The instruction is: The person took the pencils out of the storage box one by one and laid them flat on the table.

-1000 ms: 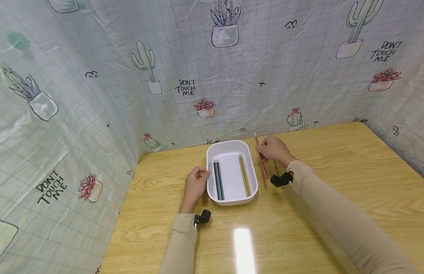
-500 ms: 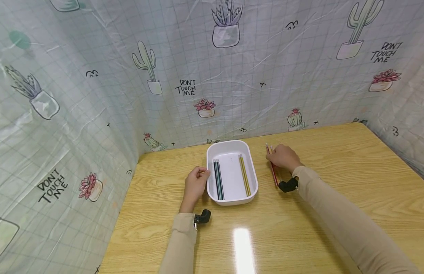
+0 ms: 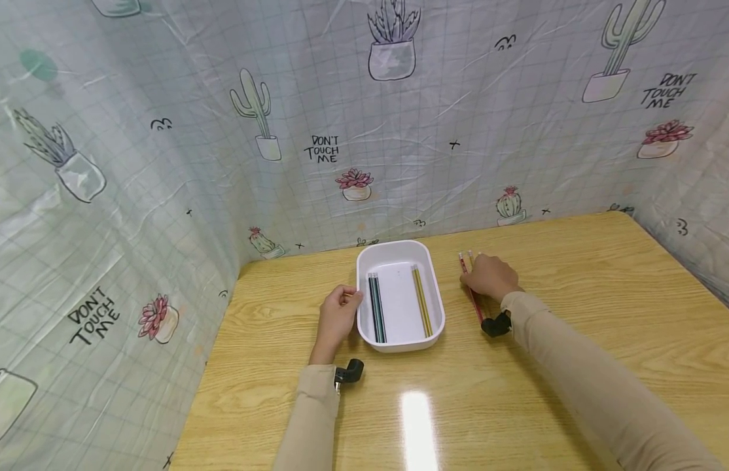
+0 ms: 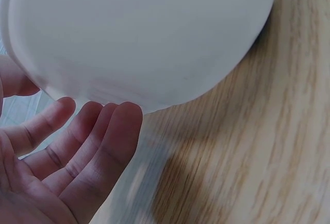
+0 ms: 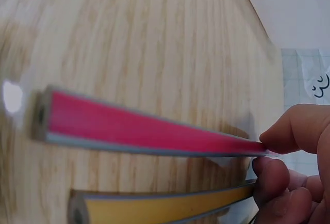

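Observation:
A white plastic tray (image 3: 400,347) stands on the table. Dark green pencils (image 3: 377,307) lie along its left side and yellow pencils (image 3: 422,301) along its right. At the tray's left rim my left hand (image 3: 336,317) grips the edge; the left wrist view shows its fingertips (image 4: 126,113) against the outer wall. Right of the tray, my right hand (image 3: 491,278) pinches a red pencil (image 5: 139,126) between thumb and finger, low over the table. Just beside it lies a yellow pencil (image 5: 165,208), partly covered by the hand in the head view.
The wooden table (image 3: 270,418) ends at the back against a cactus-print cloth (image 3: 400,170), which also hangs along the left and right sides. Each wrist carries a small black camera mount (image 3: 349,371). Light glares off the tabletop near the front.
My right hand has moved right and down, away from the tray, carrying the red pencil low beside the yellow one on the table. The left hand has stayed on the tray rim.

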`<state>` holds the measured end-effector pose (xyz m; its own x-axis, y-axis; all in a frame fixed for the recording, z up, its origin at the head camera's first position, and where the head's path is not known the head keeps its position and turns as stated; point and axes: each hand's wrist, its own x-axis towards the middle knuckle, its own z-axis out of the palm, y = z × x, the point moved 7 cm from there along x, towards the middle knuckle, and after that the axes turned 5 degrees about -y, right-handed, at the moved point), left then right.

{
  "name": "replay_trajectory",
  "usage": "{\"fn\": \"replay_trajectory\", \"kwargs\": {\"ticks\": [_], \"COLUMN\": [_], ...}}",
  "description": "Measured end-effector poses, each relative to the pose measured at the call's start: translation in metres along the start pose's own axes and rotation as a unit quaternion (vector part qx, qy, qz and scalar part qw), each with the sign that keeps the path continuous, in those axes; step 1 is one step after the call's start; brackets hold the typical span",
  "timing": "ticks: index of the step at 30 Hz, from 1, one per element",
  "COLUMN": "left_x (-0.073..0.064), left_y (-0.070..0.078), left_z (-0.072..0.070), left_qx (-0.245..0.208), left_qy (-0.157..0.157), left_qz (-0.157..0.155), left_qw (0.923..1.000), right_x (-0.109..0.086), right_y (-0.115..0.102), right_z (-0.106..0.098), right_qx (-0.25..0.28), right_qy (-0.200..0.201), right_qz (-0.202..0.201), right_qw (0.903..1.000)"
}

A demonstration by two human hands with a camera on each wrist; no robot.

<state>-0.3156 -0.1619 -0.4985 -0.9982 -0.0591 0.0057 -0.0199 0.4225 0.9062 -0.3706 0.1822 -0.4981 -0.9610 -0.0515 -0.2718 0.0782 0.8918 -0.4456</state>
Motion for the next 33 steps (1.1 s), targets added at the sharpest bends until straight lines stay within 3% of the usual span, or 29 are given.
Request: {"fn": "replay_trajectory", "kwargs": {"ticks": [14,23,33], "left_x": [0.002,0.003,0.001], "left_y": [-0.002,-0.002,0.001], "left_z": [0.001,0.0,-0.002], "left_qx": [-0.002,-0.005,-0.001], "left_qy": [-0.004,-0.008,-0.009], "left_qz": [-0.004,-0.011,-0.008], "left_qw": [1.0,0.9999,0.9999], "right_x": [-0.001,-0.005,-0.014], "right_y": [-0.013,-0.046,-0.087], "right_z": [-0.004,-0.017,-0.022], "right_qx": [-0.004,0.032,0.033], "right_qy": [0.009,0.021,0.016], "right_qz": [0.002,-0.042,-0.074], "right_qw": [0.9999,0.9984,0.9966]}}
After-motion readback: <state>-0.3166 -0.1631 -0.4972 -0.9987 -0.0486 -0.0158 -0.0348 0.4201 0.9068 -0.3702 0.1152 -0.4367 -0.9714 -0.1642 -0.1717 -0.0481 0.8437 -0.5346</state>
